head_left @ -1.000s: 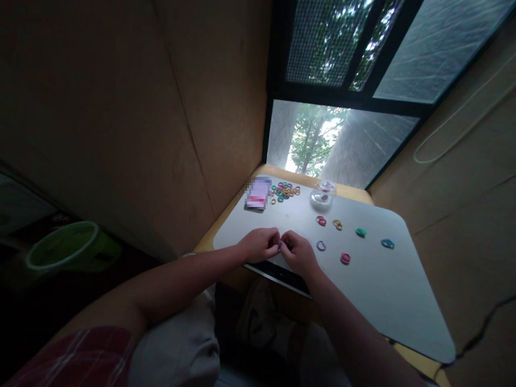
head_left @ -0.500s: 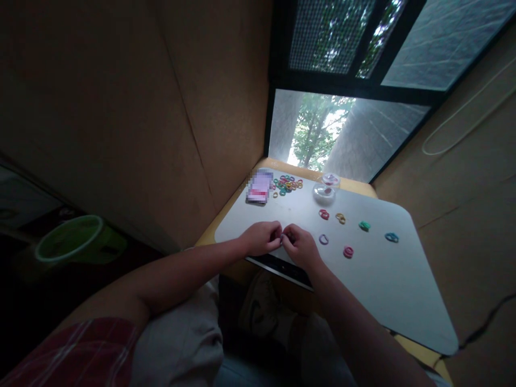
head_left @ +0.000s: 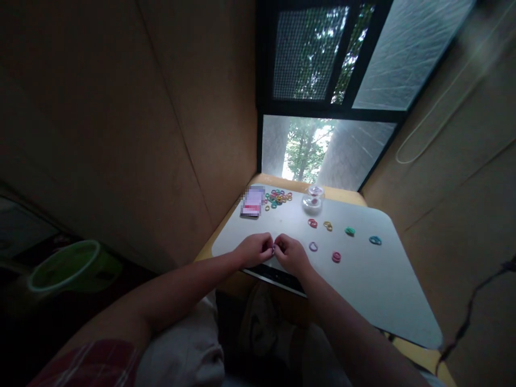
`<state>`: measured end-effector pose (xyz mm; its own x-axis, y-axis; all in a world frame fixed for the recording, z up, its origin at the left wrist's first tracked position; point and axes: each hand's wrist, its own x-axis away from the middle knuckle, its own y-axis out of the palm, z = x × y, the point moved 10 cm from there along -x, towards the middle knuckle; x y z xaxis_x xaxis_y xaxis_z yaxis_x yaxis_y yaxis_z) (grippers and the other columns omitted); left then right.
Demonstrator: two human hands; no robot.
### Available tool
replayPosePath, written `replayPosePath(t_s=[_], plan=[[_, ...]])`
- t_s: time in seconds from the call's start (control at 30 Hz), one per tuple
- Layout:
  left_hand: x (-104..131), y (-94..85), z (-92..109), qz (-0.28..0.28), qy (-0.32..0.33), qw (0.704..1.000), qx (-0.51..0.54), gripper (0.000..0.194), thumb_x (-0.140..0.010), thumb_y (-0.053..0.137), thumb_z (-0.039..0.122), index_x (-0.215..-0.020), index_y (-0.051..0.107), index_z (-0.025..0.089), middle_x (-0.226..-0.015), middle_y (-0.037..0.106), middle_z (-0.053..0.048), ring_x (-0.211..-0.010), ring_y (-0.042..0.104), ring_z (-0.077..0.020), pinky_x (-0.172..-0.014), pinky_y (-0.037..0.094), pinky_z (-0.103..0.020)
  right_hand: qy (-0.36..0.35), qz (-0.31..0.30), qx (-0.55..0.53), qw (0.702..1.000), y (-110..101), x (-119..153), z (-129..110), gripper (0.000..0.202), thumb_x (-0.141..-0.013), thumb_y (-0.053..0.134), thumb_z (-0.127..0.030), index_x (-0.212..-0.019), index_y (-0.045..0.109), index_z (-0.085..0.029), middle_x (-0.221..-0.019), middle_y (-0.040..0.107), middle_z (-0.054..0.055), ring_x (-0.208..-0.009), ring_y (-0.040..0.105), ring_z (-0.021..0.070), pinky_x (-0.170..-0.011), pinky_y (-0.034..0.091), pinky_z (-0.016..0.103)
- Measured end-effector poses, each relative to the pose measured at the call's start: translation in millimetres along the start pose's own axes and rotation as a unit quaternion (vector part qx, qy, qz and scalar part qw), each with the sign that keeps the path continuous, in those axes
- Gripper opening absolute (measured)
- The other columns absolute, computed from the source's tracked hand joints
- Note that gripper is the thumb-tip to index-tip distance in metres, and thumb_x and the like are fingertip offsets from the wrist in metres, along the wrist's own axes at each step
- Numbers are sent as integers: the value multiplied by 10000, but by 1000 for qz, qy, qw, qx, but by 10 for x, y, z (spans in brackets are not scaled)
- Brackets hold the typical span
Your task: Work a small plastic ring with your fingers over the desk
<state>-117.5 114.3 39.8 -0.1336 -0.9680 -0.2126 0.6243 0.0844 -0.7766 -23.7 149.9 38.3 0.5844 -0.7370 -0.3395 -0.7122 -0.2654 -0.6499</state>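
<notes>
My left hand (head_left: 255,250) and my right hand (head_left: 291,255) meet above the front edge of the white board (head_left: 374,290). Their fingertips pinch a small purple hair tie (head_left: 274,249), mostly hidden by the fingers. Just right of my right hand lies a loose lilac hair tie (head_left: 313,246). Beyond it sit a little group of pink ties (head_left: 336,257), red ties (head_left: 312,223), yellow ties (head_left: 328,226), green ties (head_left: 349,231) and blue ties (head_left: 375,240). A mixed-colour pile of ties (head_left: 278,198) rests at the back left.
A phone-like flat item (head_left: 252,202), blurred out, lies beside the mixed pile. An open clear plastic container (head_left: 312,204) stands at the back edge. Wooden walls and a window (head_left: 306,145) enclose the table. A green bin (head_left: 74,266) is on the left, and a black cable (head_left: 463,322) hangs at right.
The view has tilted up and turned slightly right, so everything sits lower and further left. Both hands stay together in their pinch, and the sorted groups look the same.
</notes>
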Motion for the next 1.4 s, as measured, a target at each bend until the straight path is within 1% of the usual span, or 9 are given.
replayPosePath(t_s=[0.3,0.5,0.67,0.97,1.13,1.23,1.4], plan=[[-12,-34,-5,12,0,1000,12,91,-795,574,263,-824,589,178,-722,591,12,-640,504,-126,-594,355,-242,-6,4,-22,1000,-9,-5,15,68,-791,520,-226,-753,573,-204,-605,545,-39,-552,489,116,-551,358,225],[-25,-66,-151,36,-42,996,73,120,-800,587,289,-799,588,169,-681,595,18,-608,506,-117,-575,360,-236,-3,9,-17,1000,-9,-3,21,80,-804,535,-253,-758,579,-204,-613,558,-31,-542,473,116,-532,347,224],[-24,-89,-236,58,-70,990,107,98,-776,593,261,-782,566,168,-653,573,33,-593,499,-110,-553,353,-226,0,8,-12,1000,0,3,16,132,-834,537,-301,-752,582,-208,-609,570,-27,-538,475,119,-531,346,225],[-35,-93,-219,65,-61,990,106,77,-766,569,221,-827,559,176,-692,581,35,-607,498,-109,-569,359,-228,1,1,1,1000,0,3,-11,134,-832,545,-308,-741,558,-211,-590,543,-36,-536,485,122,-531,344,232],[-32,-82,-225,63,-64,990,113,86,-773,561,216,-852,558,181,-675,577,43,-591,496,-108,-561,358,-226,-3,4,-25,1000,6,8,-9,91,-821,545,-284,-770,570,-213,-577,530,-43,-518,476,121,-519,351,232],[-27,-81,-211,59,-61,989,125,91,-779,562,224,-859,568,182,-676,588,44,-591,511,-108,-564,368,-226,-3,4,-30,1000,9,8,-3,82,-817,546,-275,-782,586,-212,-590,550,-37,-528,489,124,-524,359,232],[-16,-74,-203,47,-63,990,115,106,-778,573,232,-869,581,178,-687,609,35,-610,534,-116,-576,377,-229,0,1,-13,1000,19,7,-2,129,-836,538,-295,-747,578,-210,-611,569,-23,-549,497,130,-539,362,235]])
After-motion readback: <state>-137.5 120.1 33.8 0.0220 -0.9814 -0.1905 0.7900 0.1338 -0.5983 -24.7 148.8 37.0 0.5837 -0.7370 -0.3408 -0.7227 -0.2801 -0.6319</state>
